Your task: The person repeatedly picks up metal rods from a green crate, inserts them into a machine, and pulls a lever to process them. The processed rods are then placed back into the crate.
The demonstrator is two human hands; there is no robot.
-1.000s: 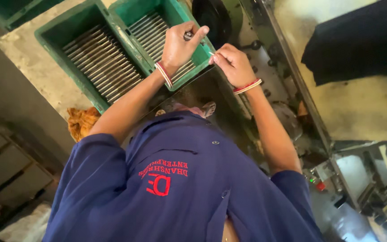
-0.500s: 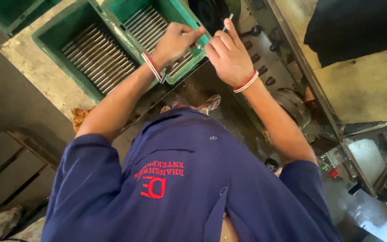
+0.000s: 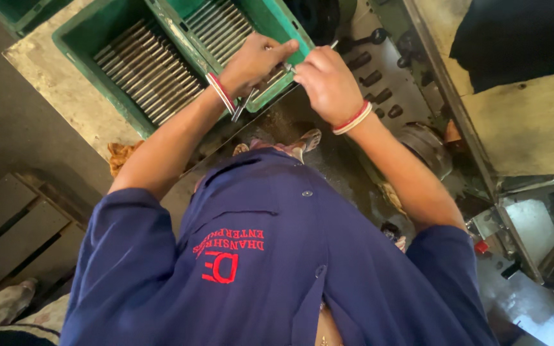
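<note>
My left hand (image 3: pixel 251 61) is closed on a thin metal rod (image 3: pixel 241 109) whose end sticks out below the fist, over the near corner of a green crate (image 3: pixel 290 25). My right hand (image 3: pixel 328 80) sits right beside it, fingers pinched on a thin rod whose tip (image 3: pixel 333 44) pokes up past the knuckles. The two hands nearly touch. Both wrists wear red-and-white bands. The green crate and a second green crate (image 3: pixel 65 41) to its left each hold several grey metal rods (image 3: pixel 145 70) laid in rows.
A grey machine panel with black knobs (image 3: pixel 379 70) lies right of my hands. A dark cloth (image 3: pixel 514 38) covers the bench at top right. An orange rag (image 3: pixel 123 157), a wooden pallet (image 3: pixel 14 230) and my sandalled feet (image 3: pixel 306 138) are below.
Both hands have drawn back from over the crate's rods to its near corner and come closer together. A rod end now hangs below my left fist.
</note>
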